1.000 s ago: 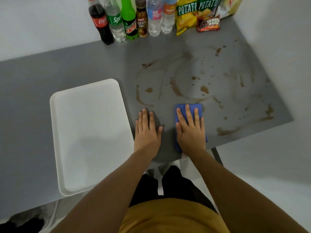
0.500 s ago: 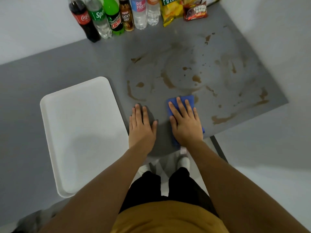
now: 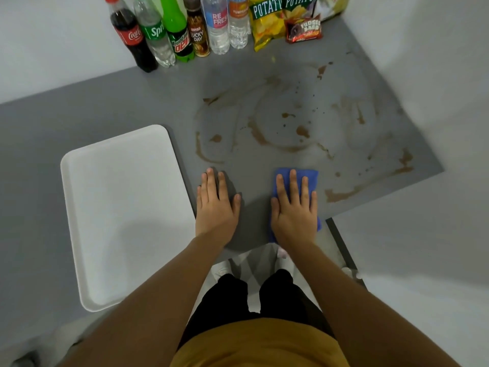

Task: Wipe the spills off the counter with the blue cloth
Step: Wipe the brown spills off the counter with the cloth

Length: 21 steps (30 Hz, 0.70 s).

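Grey worktop (image 3: 79,107) at near edge: right hand (image 3: 293,210) flat, fingers straight, pressing blue cloth (image 3: 308,176), brown spills (image 3: 301,131) lying ahead and to its right; left hand (image 3: 215,205) flat and released on bare surface beside white tray (image 3: 119,207).

The flat matte grey table (image 3: 79,112) carries brown spill smears and spots (image 3: 291,144) beyond the folded bright blue cloth (image 3: 309,176). Left of the cloth lies a plain white rectangular plastic tray (image 3: 119,207). Far beyond the cloth stands a row: a dark cola bottle with a red label (image 3: 132,38), a clear bottle with a green label (image 3: 156,33), a bright green bottle (image 3: 177,30), a brown bottle (image 3: 197,33), and two clear water bottles (image 3: 227,25). Beside them sit yellow-and-green crisp bags (image 3: 267,22) and a red-and-brown snack packet (image 3: 304,31).
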Available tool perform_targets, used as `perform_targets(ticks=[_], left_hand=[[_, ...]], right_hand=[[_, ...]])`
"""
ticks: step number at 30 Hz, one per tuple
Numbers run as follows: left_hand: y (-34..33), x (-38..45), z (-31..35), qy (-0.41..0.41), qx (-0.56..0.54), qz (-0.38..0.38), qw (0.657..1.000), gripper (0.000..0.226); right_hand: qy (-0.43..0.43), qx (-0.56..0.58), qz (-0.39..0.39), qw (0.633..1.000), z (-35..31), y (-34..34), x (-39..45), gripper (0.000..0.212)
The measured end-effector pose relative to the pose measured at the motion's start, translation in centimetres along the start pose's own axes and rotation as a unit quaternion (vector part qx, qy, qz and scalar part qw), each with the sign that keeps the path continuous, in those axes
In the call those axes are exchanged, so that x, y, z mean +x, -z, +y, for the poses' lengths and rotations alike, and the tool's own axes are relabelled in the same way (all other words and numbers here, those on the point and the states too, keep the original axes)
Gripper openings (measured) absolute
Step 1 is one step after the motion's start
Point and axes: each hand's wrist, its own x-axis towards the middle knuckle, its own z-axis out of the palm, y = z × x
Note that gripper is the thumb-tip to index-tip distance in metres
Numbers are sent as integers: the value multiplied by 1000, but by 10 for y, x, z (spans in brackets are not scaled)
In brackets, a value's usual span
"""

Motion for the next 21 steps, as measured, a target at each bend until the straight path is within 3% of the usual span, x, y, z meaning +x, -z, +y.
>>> perform_targets(ticks=[4,10,16,21], left_hand=[[0,0,1,3,1,3,1000,71],[1,1,0,1,-4,4,1000,71],[7,1,5,1,-33,6,999,69],[8,7,29,-72,-61,22,995,58]], right_hand=[[57,7,-21,998,-21,-3,8,59],[103,23,-25,994,-1,10,57,56],[45,26,-28,998,29,14,72,57],[-4,32,-24,999,45,17,48,57]])
